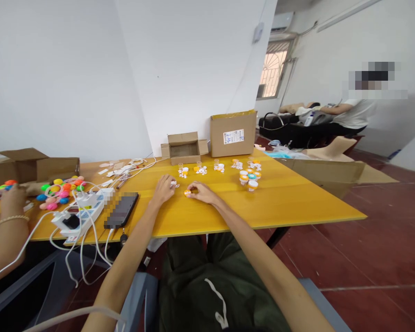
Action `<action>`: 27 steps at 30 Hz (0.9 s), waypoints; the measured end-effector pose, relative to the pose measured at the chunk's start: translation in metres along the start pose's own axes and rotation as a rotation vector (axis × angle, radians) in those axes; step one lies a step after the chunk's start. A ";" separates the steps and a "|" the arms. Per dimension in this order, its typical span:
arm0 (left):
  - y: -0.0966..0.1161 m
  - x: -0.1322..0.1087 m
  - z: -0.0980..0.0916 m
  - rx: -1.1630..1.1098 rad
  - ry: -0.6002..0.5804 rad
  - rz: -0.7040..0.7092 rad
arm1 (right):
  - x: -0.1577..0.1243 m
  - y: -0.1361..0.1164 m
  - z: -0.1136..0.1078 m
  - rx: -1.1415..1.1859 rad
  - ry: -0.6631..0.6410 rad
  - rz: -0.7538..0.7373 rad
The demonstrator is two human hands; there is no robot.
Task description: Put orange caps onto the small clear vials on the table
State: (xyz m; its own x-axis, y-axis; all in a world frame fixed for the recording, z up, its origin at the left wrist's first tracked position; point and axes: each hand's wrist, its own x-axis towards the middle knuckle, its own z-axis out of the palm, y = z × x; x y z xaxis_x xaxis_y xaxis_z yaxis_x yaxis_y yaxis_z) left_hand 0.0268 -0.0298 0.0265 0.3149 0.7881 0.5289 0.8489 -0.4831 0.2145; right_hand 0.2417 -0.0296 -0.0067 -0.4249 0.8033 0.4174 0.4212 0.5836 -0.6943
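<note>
My left hand (164, 188) rests low over the tabletop with its fingers curled in around a small white piece (174, 184), whose exact kind is too small to tell. Beside it, my right hand (202, 192) pinches a small orange-and-white lid (187, 193) between thumb and fingers, close to the table surface. To the right stands a group of small tubs with orange-and-white lids (252, 185), one of them with a teal lid (251, 176). Beyond my hands, small clear cups (216, 163), white pieces (202, 170) and orange lids lie in a row of small heaps.
An open cardboard box (185, 160) and a taller carton (233, 136) stand at the wall. On the left are a phone (122, 210), a power strip (98, 207) with cables, colourful balls (64, 190) and another person's hand (14, 198). A person sits far right.
</note>
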 end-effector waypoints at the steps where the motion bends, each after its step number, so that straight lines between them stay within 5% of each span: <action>1: 0.000 0.000 0.000 0.013 -0.007 -0.004 | 0.000 0.001 0.000 0.003 -0.001 -0.002; 27: 0.004 -0.005 0.001 0.103 -0.116 -0.036 | 0.000 0.000 -0.001 0.026 -0.005 0.012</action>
State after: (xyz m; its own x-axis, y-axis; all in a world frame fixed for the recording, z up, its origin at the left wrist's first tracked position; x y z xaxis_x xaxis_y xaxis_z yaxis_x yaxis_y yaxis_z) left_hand 0.0290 -0.0346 0.0239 0.3250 0.8461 0.4225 0.8978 -0.4165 0.1434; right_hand 0.2429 -0.0297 -0.0063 -0.4239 0.8096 0.4059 0.4057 0.5705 -0.7141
